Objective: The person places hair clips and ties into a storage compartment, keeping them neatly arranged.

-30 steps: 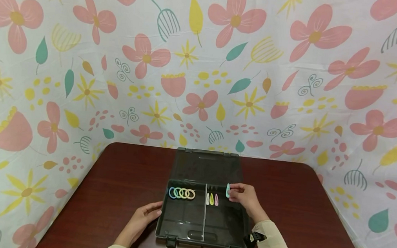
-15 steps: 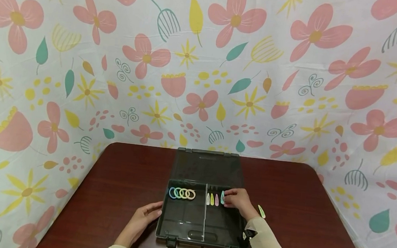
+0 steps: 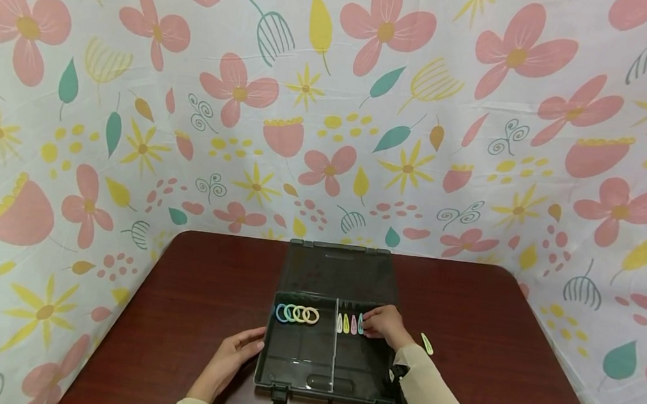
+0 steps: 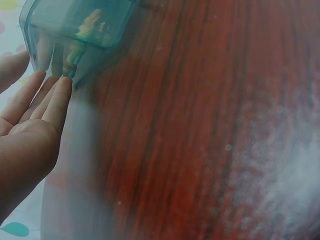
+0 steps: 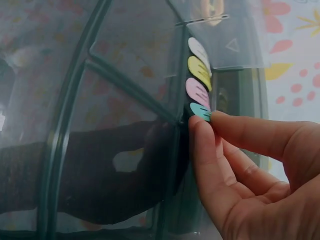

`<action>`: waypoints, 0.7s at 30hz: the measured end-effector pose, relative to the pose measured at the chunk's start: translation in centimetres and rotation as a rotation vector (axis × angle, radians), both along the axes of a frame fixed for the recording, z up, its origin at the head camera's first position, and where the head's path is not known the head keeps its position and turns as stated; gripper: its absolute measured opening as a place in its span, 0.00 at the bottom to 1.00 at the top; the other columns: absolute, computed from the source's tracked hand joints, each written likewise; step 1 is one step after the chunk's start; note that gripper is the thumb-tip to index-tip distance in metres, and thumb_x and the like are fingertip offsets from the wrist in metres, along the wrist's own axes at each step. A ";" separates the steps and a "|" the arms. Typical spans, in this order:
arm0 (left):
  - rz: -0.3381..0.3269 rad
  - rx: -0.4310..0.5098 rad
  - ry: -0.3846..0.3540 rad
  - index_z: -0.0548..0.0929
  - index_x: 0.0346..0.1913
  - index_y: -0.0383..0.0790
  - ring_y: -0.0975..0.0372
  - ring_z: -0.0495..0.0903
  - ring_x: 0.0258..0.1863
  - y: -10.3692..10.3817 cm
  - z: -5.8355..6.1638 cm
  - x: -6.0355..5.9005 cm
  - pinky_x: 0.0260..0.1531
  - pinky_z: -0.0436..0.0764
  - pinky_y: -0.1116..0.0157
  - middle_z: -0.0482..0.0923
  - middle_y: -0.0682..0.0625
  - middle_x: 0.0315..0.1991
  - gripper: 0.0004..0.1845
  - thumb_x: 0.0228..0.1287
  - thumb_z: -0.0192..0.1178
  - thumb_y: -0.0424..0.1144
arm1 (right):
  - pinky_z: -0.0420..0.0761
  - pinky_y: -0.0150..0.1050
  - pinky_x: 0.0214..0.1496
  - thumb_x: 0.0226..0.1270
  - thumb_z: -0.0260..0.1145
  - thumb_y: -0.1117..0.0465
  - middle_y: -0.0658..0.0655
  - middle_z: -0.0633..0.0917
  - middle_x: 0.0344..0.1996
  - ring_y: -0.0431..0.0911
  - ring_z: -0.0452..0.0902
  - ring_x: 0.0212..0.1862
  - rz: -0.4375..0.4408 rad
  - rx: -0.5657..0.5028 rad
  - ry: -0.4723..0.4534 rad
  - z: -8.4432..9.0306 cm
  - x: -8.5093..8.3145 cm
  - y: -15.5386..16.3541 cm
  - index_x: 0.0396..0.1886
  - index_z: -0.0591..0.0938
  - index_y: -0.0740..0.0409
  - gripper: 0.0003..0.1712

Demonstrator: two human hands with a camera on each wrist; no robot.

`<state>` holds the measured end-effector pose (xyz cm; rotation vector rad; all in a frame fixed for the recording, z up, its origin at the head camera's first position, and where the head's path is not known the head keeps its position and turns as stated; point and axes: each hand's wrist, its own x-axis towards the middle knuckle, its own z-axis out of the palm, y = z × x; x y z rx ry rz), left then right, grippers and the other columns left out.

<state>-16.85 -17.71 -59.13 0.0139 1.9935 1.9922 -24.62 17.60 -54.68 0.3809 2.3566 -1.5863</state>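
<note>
A dark see-through plastic case (image 3: 298,360) lies with its lid (image 3: 340,271) folded back on the table. My right hand (image 3: 385,323) pinches a teal snap hair clip (image 5: 200,111) between thumb and forefinger in the right compartment. Beside it stand a pink clip (image 5: 197,91), a yellow clip (image 5: 199,71) and a white clip (image 5: 199,51) in a row. My left hand (image 3: 231,355) rests at the case's left wall, fingers nearly straight; the left wrist view shows its fingertips (image 4: 64,85) right at the wall.
Several overlapping rings (image 3: 296,314) in blue to cream shades lie in the left compartment. A thin divider (image 3: 334,350) separates the two compartments. A yellow-green hair clip (image 3: 426,344) lies on the table (image 3: 488,370) right of the case. A floral cloth (image 3: 332,100) hangs behind.
My right hand has carried the teal clip left and down, in beside the pink one. The yellow-green clip on the table has come out from behind the right arm. The left hand stays put.
</note>
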 end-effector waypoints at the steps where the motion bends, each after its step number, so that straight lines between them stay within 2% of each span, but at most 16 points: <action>1: 0.001 0.000 -0.001 0.70 0.67 0.34 0.47 0.65 0.66 0.0 0.0 0.0 0.62 0.70 0.52 0.66 0.37 0.67 0.30 0.68 0.60 0.46 | 0.85 0.43 0.32 0.56 0.67 0.76 0.64 0.84 0.28 0.50 0.83 0.26 0.001 0.000 -0.002 0.0 0.0 0.0 0.38 0.83 0.75 0.09; 6: -0.002 0.005 -0.004 0.69 0.68 0.33 0.48 0.67 0.65 -0.1 0.0 0.0 0.62 0.70 0.53 0.66 0.37 0.67 0.30 0.68 0.60 0.45 | 0.85 0.40 0.27 0.54 0.69 0.77 0.63 0.84 0.24 0.48 0.83 0.23 0.016 -0.015 -0.004 -0.2 -0.2 0.1 0.31 0.85 0.73 0.04; 13: -0.004 0.011 0.000 0.69 0.67 0.33 0.48 0.67 0.65 0.0 -0.2 -0.1 0.62 0.70 0.54 0.65 0.37 0.67 0.30 0.68 0.60 0.45 | 0.85 0.41 0.28 0.55 0.68 0.76 0.63 0.85 0.26 0.47 0.83 0.23 -0.017 0.071 0.014 -0.8 -0.6 -0.1 0.35 0.84 0.74 0.07; 21: -0.010 0.003 0.010 0.69 0.67 0.32 0.48 0.67 0.65 -0.1 -0.2 -0.1 0.61 0.71 0.54 0.65 0.36 0.67 0.29 0.69 0.59 0.44 | 0.84 0.39 0.27 0.56 0.68 0.76 0.64 0.85 0.27 0.47 0.83 0.22 -0.038 0.081 0.008 -0.9 -0.6 0.0 0.35 0.84 0.75 0.07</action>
